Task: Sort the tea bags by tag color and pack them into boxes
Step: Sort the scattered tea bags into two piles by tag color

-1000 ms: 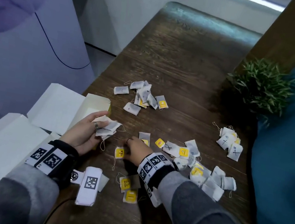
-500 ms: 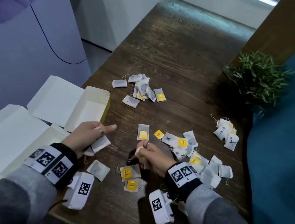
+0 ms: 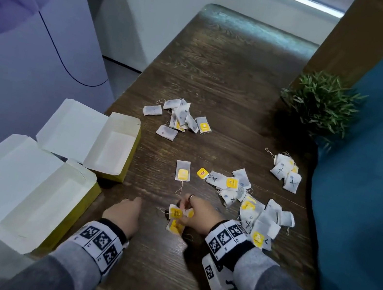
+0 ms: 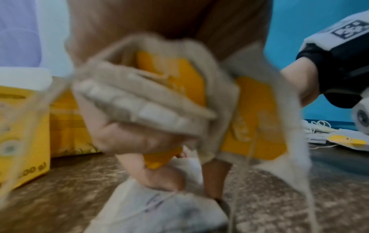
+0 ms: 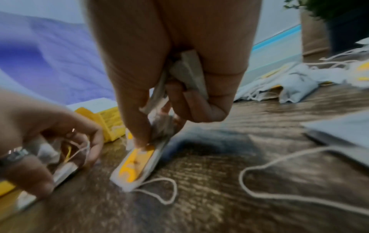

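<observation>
White tea bags, many with yellow tags, lie in loose piles on the dark wooden table (image 3: 222, 78). My right hand (image 3: 195, 213) pinches a few folded tea bags (image 5: 189, 74), and one finger presses on a yellow-tagged tea bag (image 5: 133, 167) lying flat near the front edge. Two yellow-tagged bags (image 3: 175, 218) show beside that hand in the head view. My left hand (image 3: 124, 212) is palm down just left of it, fingers curled round a bunch of yellow-tagged tea bags (image 4: 179, 75). Another tea bag (image 4: 159, 209) lies on the table under the left hand.
Two open boxes, white inside and yellow outside, stand at the table's left edge, one farther back (image 3: 111, 146) and one nearer (image 3: 48, 198). Tea bag piles lie far centre (image 3: 180, 117), at the right (image 3: 285, 171) and mid-right (image 3: 241, 192). A potted plant (image 3: 320, 103) stands far right.
My left hand has turned palm down and dropped to the table near the front edge, bags still in it. My right hand has moved back to the yellow-tagged bags there.
</observation>
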`<state>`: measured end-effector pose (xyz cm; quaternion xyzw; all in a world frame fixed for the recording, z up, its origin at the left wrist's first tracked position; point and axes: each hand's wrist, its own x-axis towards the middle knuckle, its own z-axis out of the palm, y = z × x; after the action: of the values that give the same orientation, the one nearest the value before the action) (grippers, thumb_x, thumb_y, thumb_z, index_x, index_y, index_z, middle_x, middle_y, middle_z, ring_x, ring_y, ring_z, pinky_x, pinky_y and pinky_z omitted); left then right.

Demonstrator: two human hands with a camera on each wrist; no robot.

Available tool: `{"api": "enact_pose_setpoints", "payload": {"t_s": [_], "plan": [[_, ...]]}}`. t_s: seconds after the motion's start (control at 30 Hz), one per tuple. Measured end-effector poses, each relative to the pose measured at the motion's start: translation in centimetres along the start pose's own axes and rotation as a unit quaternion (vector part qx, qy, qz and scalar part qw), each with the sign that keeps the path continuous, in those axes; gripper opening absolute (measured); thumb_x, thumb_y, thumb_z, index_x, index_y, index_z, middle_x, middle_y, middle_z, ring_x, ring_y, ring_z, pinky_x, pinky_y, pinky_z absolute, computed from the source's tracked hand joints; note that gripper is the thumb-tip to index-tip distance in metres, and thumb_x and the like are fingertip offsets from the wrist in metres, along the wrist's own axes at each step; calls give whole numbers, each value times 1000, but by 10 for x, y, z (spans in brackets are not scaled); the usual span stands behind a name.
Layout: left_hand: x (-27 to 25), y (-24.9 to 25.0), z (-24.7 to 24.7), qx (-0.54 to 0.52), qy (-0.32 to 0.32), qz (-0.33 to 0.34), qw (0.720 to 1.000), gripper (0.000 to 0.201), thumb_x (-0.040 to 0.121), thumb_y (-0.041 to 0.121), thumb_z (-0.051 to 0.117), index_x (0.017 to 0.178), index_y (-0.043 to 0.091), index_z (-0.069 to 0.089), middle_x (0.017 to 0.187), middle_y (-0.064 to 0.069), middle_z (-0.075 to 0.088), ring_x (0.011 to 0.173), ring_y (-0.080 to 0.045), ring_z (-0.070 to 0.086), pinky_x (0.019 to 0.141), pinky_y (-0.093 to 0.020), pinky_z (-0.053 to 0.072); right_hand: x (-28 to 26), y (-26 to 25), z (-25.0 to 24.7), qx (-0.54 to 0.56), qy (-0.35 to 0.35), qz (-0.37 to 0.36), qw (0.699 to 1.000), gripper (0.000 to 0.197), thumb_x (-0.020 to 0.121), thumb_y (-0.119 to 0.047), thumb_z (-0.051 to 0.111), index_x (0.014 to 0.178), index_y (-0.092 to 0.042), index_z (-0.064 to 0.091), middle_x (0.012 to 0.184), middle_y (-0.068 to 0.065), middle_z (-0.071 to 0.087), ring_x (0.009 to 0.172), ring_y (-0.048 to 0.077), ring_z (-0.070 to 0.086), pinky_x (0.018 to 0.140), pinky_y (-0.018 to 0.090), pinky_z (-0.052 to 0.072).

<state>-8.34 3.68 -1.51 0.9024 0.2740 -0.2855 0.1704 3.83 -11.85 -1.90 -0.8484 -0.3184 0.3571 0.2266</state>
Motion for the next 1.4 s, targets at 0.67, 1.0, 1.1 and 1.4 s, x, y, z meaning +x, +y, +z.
{"api": "enact_pose_setpoints", "payload": {"t_s": [0.67, 1.0, 1.1, 1.4], "plan": [[-11, 44, -60, -685, 43, 219, 693, 42, 72, -19, 60, 98, 13, 60, 77, 7, 66, 67, -2, 63, 60, -15, 51, -50, 51, -15, 179, 385, -132, 896, 36, 62, 13, 55, 64, -23, 52, 81, -1, 49, 83, 4, 52, 83, 10, 38], [7, 29, -55, -755, -127, 189, 615, 84, 24, 22, 92, 103, 16, 65, 105, -11, 72, 86, -25, 71, 69, -33, 59, -44, 57, 11, 82, 241, -69, 965, 24, 73, -2, 65, 73, -24, 54, 92, -22, 39, 90, 0, 52, 83, 27, 46], [9, 30, -56, -756, -125, 196, 612, 77, 26, 13, 88, 100, 18, 66, 102, -8, 73, 82, -22, 71, 64, -31, 59, -50, 48, 6, 25, 151, -18, 988, 36, 70, -34, 76, 99, -28, 56, 110, -17, 33, 96, 10, 53, 83, 33, 49], [-4, 51, -67, -683, -110, 267, 671, 50, 51, 3, 84, 95, 19, 69, 97, -3, 73, 84, -15, 66, 71, -28, 57, -49, -19, -41, 474, 34, -12, 880, 12, 91, -29, 56, 94, -19, 63, 84, -9, 65, 77, -1, 61, 74, 16, 45]]}}
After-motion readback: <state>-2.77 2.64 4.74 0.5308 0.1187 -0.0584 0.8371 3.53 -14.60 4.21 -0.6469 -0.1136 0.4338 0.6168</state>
